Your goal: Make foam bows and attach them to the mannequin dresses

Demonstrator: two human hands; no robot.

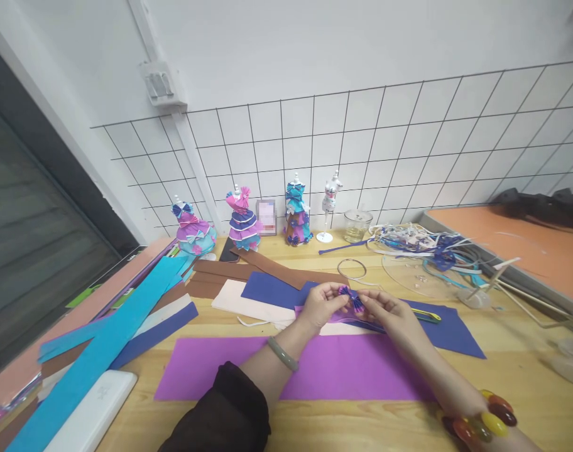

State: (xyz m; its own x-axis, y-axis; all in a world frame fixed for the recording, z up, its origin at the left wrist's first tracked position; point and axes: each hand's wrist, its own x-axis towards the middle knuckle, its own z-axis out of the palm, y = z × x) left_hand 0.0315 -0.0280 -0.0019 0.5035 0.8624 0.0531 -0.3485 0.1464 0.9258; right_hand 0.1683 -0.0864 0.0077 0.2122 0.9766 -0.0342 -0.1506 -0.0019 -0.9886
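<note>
Between my two hands is a small pleated bow, dark blue and purple. My left hand pinches its left side, thumb against fingers. On the other side, my right hand grips the bow with thumb and fingertips. Both hands are above the sheets on the table. Below them lies a long purple strip, with dark blue paper to the right and a pale cream sheet to the left. A yellow-green cutter rests on the blue paper beside my right hand.
Dressed miniature mannequins and a bare one stand along the wall grid. A glass cup sits near a heap of ribbons. Turquoise strips and a white box-like object lie left; a wire stand is right.
</note>
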